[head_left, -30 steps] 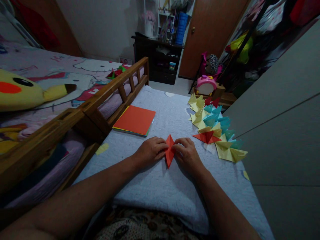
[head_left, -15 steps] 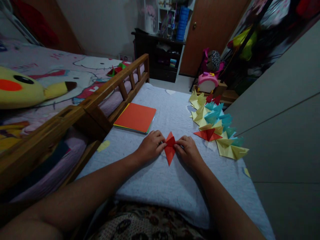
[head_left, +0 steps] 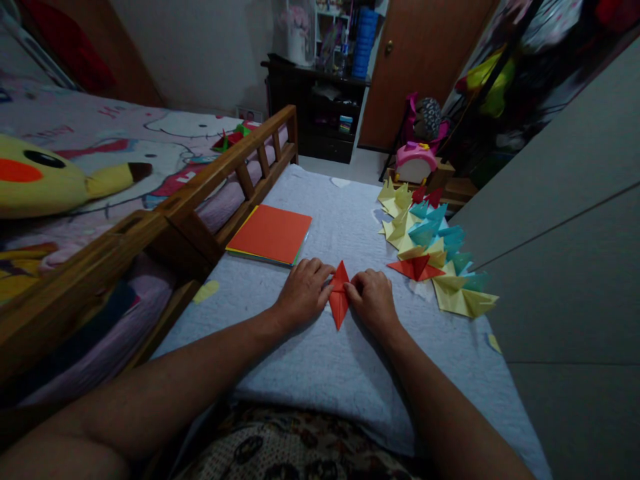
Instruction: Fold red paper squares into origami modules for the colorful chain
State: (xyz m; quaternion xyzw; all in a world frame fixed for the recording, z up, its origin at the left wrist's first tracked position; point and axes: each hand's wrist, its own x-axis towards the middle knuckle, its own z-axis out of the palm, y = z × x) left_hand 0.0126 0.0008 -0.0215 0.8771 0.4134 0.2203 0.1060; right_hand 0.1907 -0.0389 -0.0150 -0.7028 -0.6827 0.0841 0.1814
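Note:
A red-orange origami paper (head_left: 339, 308), folded into a narrow diamond, lies on the cloth-covered surface with one point away from me and one toward me. Fingers of my left hand (head_left: 306, 293) are closed at its left edge. On the opposite edge, my right hand (head_left: 373, 299) pinches the paper with thumb and bent fingers. A crease crosses the diamond at its middle, between the fingertips. Beyond my left hand lies a stack of square coloured paper (head_left: 273, 233), orange on top. To the right of my right hand sits a red folded paper figure (head_left: 417, 268).
Several yellow folded figures (head_left: 465, 297) and blue ones (head_left: 427, 227) stand in rows at the right. A wooden bed rail (head_left: 230, 170) borders the left side, with a yellow plush toy (head_left: 45, 177) behind it. A pale cabinet panel (head_left: 565, 267) is at the right.
The upper flap, raised at the diamond's middle before, now lies flat along the far point. Both hands have stayed at the paper's sides with small finger shifts.

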